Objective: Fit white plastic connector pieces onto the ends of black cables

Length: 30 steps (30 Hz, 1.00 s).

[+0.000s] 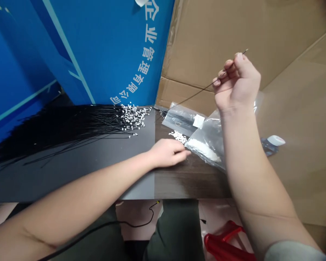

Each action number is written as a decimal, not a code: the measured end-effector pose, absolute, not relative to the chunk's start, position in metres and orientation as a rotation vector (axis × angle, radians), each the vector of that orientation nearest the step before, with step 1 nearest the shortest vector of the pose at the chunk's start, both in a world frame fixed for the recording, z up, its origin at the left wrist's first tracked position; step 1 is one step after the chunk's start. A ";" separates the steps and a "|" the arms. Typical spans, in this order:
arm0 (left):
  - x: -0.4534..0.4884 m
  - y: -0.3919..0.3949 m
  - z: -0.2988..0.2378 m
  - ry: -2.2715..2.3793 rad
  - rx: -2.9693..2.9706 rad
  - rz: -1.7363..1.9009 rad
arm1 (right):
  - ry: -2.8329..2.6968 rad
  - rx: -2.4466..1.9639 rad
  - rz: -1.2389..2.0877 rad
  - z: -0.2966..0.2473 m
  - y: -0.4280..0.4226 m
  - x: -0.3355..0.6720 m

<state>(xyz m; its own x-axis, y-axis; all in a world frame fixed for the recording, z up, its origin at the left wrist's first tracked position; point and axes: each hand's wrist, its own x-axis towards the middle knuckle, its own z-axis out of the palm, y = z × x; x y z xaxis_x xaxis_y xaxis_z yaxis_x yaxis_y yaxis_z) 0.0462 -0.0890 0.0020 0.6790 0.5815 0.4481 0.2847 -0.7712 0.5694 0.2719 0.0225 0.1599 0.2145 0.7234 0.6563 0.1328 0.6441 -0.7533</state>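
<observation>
Wire (201, 90) raised at right, pinched in my right hand (237, 78), no cap seen on its tip; left hand (167, 152) narrow, can't tell if gripping, beside loose caps (178, 136) seemingly left to fit; left bundle (70, 125) looks done.

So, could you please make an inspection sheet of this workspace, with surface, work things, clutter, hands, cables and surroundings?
Surface: table, grey at left, dark wood-grain at right.
Job's things: spread of black wires with small white ends; loose white pieces; clear bag of white pieces; clear bag with dark contents.
Clutter: apparently a white-capped bottle, right of the bags.
Hands: right hand raised, holding a single dark wire; left hand low beside the loose white pieces, grip unclear.
Cables: black cable below the table edge, yellow at one end.
Surroundings: blue panel with white Chinese characters; cardboard; red plastic item below.
</observation>
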 end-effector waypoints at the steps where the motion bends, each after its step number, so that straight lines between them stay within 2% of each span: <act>1: 0.042 -0.084 0.004 0.763 2.323 0.919 | -1.228 -0.813 0.569 0.162 0.012 0.273; 5: 0.031 -0.066 0.006 1.046 1.774 1.107 | -1.192 -0.845 0.809 0.147 -0.015 0.263; 11: 0.028 -0.046 0.003 0.982 1.211 1.173 | -1.431 -0.981 0.714 0.115 -0.038 0.262; 14: 0.021 -0.037 0.008 0.943 1.051 1.251 | -1.485 -0.851 0.692 0.112 -0.054 0.269; 18: 0.012 -0.032 0.015 0.853 0.984 1.236 | -1.429 -0.820 0.837 0.097 -0.057 0.262; 23: 0.014 -0.044 0.019 0.787 1.098 1.018 | -1.275 -0.714 1.339 0.051 -0.040 0.226; 30: 0.022 -0.058 0.015 0.812 1.405 0.924 | -1.180 -0.797 1.320 0.023 -0.042 0.199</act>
<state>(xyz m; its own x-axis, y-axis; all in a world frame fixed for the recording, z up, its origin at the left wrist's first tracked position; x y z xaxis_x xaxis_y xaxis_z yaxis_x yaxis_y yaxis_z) 0.0224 -0.0584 0.0152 0.4392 0.8960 0.0651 -0.0506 -0.0477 0.9976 0.1989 -0.0424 0.0229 -0.1327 0.9734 0.1867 -0.2938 0.1412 -0.9454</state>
